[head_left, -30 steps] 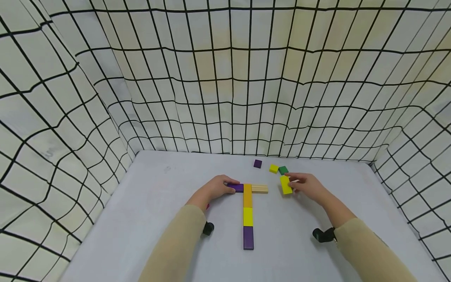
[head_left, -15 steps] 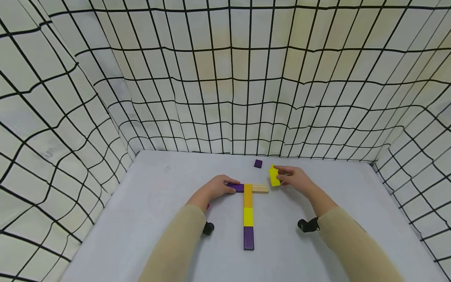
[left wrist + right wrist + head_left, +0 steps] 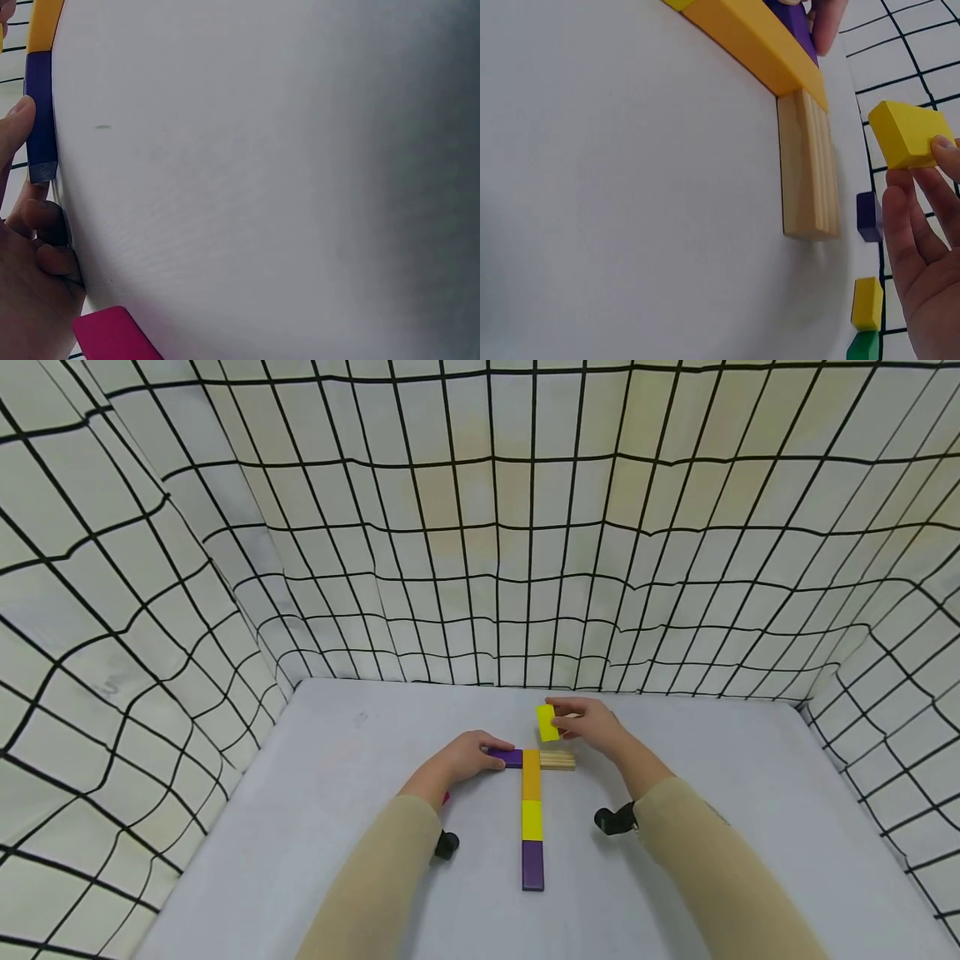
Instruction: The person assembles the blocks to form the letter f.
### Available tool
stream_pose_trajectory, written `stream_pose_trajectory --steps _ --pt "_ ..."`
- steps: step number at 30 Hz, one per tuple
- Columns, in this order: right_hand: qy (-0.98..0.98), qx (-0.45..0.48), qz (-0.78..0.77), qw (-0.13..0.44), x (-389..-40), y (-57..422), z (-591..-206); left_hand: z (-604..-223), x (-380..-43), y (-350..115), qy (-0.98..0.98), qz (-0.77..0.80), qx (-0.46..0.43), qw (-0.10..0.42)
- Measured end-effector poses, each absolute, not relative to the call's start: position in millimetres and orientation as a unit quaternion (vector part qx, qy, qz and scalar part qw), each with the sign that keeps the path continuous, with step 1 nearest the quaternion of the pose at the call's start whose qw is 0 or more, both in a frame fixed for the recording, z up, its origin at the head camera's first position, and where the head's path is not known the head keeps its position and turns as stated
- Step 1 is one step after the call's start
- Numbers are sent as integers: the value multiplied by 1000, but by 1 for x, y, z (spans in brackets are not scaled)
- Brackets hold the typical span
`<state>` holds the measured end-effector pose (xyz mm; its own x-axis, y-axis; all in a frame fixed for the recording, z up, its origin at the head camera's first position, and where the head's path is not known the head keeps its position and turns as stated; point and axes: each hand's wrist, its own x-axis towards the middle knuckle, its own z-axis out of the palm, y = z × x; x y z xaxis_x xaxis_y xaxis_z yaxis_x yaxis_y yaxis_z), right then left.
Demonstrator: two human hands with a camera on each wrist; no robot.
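Note:
My left hand (image 3: 459,760) grips a purple block (image 3: 512,758) at the left end of a T-shaped row, its thumb against the block's side in the left wrist view. That block meets an orange block (image 3: 531,775), which has a plain wood block (image 3: 557,761) on its other side. Below the orange one, a yellow block (image 3: 532,820) and another purple block (image 3: 532,865) continue the stem. My right hand (image 3: 594,725) pinches a separate yellow block (image 3: 547,723) between thumb and fingers, held raised beyond the top of the T.
In the right wrist view, a small purple block (image 3: 868,216), a small yellow block (image 3: 867,303) and a green block (image 3: 863,346) lie on the table; the right hand hides them from the head view. A pink block (image 3: 116,334) lies near the left wrist. Black netting (image 3: 495,531) surrounds the table.
My right hand has carried the yellow block leftward and farther back, from right of the T to just beyond its top. My left hand stays on the purple block.

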<state>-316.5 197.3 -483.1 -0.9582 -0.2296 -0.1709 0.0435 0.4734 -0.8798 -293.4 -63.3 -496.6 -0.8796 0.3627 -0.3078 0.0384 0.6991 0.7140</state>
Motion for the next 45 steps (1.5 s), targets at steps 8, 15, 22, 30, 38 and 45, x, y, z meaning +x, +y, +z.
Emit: stream_pose_trajectory --steps 8,15,22,30,38,45 --pt "856 -49 -496 140 -322 182 -489 -499 -296 -64 893 375 104 227" --pt "879 -17 -458 135 -323 173 -498 -502 -297 -65 896 368 110 224" --pt "875 6 -461 145 -323 167 -503 -504 -297 -65 896 368 110 221" --pt "904 8 -404 140 -320 161 -503 -505 -298 -66 896 368 115 219" --pt "913 7 -384 141 -319 161 -504 -508 -299 -65 899 363 118 215" --pt "918 3 -372 140 -317 159 -503 -508 -299 -66 899 364 120 212"
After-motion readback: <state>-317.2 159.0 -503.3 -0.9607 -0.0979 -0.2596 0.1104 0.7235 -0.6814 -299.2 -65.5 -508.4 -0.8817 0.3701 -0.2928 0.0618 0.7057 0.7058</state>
